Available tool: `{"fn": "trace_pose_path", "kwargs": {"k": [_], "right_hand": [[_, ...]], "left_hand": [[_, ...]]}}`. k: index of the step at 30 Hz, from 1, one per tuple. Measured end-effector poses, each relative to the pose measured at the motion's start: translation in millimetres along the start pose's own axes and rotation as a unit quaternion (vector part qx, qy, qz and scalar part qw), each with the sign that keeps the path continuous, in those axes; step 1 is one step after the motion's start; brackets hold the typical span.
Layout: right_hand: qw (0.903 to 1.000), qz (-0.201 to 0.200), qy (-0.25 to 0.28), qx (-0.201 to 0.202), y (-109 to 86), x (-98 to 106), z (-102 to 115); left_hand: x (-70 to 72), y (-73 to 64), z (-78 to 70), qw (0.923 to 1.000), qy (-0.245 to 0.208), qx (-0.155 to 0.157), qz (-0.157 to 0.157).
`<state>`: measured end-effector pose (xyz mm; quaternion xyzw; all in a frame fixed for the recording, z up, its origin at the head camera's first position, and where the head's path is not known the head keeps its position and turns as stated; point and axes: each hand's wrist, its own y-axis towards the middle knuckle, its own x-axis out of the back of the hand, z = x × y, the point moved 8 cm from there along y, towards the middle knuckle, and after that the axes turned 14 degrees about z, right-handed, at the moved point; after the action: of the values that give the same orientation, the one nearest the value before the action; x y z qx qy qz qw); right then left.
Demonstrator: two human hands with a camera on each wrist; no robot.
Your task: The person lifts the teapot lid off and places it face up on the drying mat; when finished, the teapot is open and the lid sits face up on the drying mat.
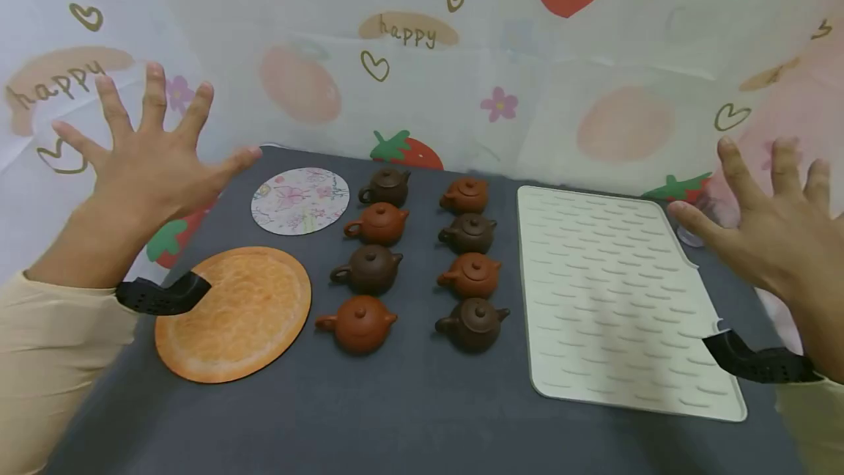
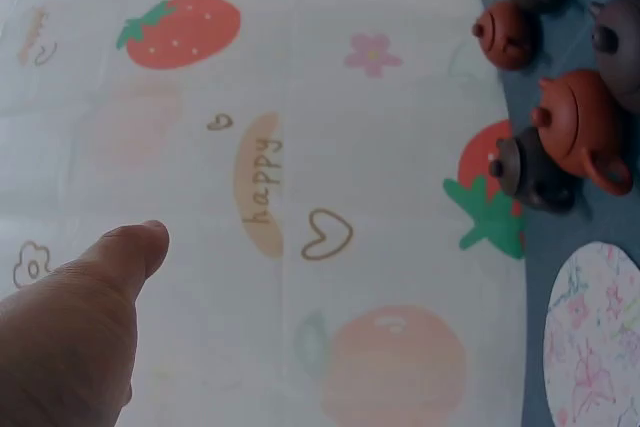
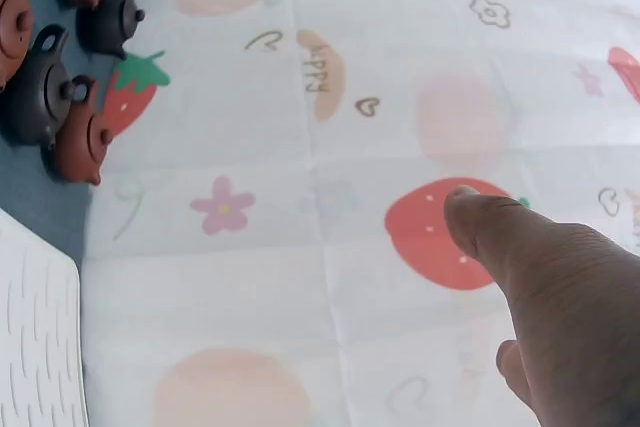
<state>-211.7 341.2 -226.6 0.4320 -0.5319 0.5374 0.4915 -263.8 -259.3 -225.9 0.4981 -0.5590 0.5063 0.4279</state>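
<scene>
My left hand (image 1: 148, 152) is raised with its fingers spread, above and behind the round orange-brown mat (image 1: 234, 314), and holds nothing. On the other side my right hand (image 1: 778, 233) is held up the same way, fingers apart, over the right edge of the cream ridged mat (image 1: 620, 306). Between the hands, small clay teapots stand in two columns on the dark table. In the left column, a front orange-brown teapot (image 1: 361, 325) and a dark brown teapot (image 1: 371, 270) alternate in colour. A dark teapot (image 1: 475, 325) is at the front of the right column.
A thin round mat with a pink floral drawing (image 1: 300, 201) lies at the back left. Behind the table hangs a white cloth (image 1: 409, 86) printed with strawberries, hearts and "happy". A small clear object (image 1: 691, 234) shows partly behind my right thumb.
</scene>
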Motion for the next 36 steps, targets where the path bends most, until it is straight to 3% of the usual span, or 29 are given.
{"fn": "trace_pose_path", "kwargs": {"k": [8, 14, 18, 24, 30, 36], "right_hand": [[0.9993, -0.005, -0.001, 0.036, 0.0, -10.1, 10.4], [0.9939, -0.051, 0.035, 0.092, -4.4, -10.0, 22.0], [0.9814, -0.091, 0.092, 0.141, -9.4, -9.7, 28.7], [0.9542, -0.125, 0.173, 0.209, -18.6, -15.9, 42.7], [0.9301, -0.168, 0.195, 0.262, -24.1, -21.6, 53.3], [0.9198, -0.149, 0.230, 0.281, -25.1, -40.4, 57.1]], "left_hand": [[-13.1, -9.7, -9.3, 0.9997, -0.010, -0.017, -0.017], [-21.1, -14.9, -23.2, 0.9983, -0.010, -0.045, -0.036], [-27.4, -19.1, -31.9, 0.9962, -0.018, -0.065, -0.056], [-40.0, -27.3, -43.3, 0.9922, -0.023, -0.090, -0.083], [-48.3, -37.3, -54.4, 0.9804, -0.051, -0.131, -0.138], [-60.0, -41.1, -61.7, 0.9671, -0.091, -0.167, -0.169]]}}
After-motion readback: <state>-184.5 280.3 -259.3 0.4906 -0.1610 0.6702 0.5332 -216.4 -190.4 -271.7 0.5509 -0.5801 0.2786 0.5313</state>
